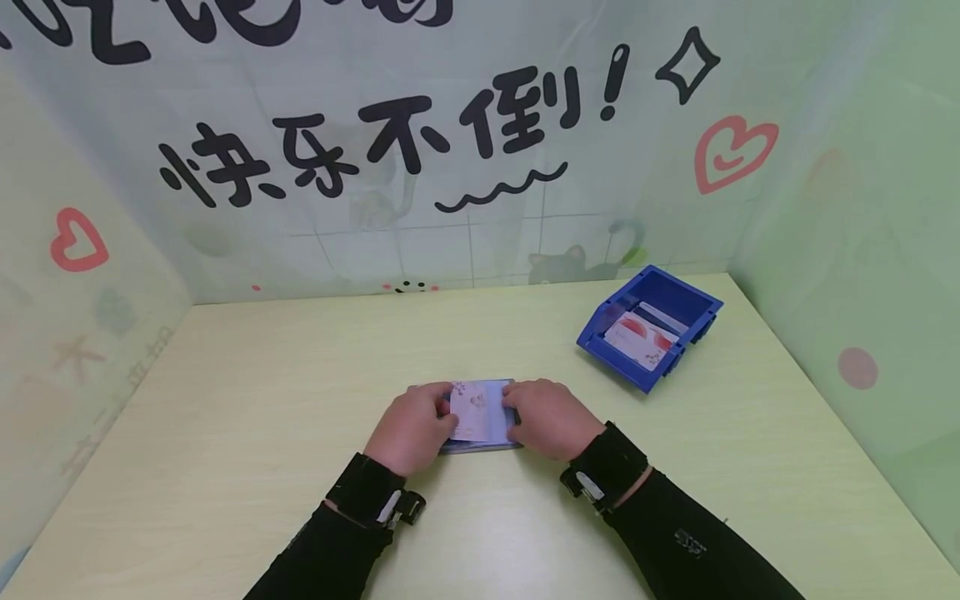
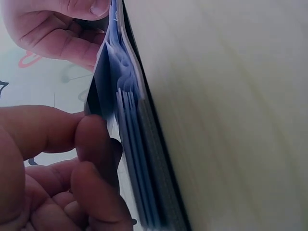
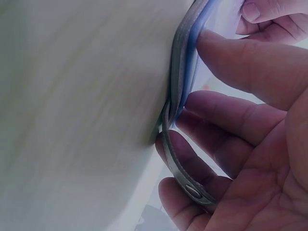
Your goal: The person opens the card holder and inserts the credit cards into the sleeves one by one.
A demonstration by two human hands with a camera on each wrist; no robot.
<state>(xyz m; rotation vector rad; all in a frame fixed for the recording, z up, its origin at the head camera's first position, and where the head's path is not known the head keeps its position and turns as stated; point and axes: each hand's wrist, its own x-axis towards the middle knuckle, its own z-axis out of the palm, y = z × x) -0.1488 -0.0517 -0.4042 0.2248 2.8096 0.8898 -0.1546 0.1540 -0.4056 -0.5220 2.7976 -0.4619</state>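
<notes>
A card holder with clear plastic sleeves lies open on the table. My left hand pinches a pale pink card by its left side, over the holder's page. In the left wrist view, the card stands tilted at the mouth of a bulging sleeve. My right hand grips the right edge of the holder, its thumb on the sleeves and its fingers at the side. The right wrist view shows a grey snap strap hanging from the holder against those fingers.
A blue plastic bin stands at the back right of the table, holding several pink and white cards. Printed cloth walls border the table at the back and both sides.
</notes>
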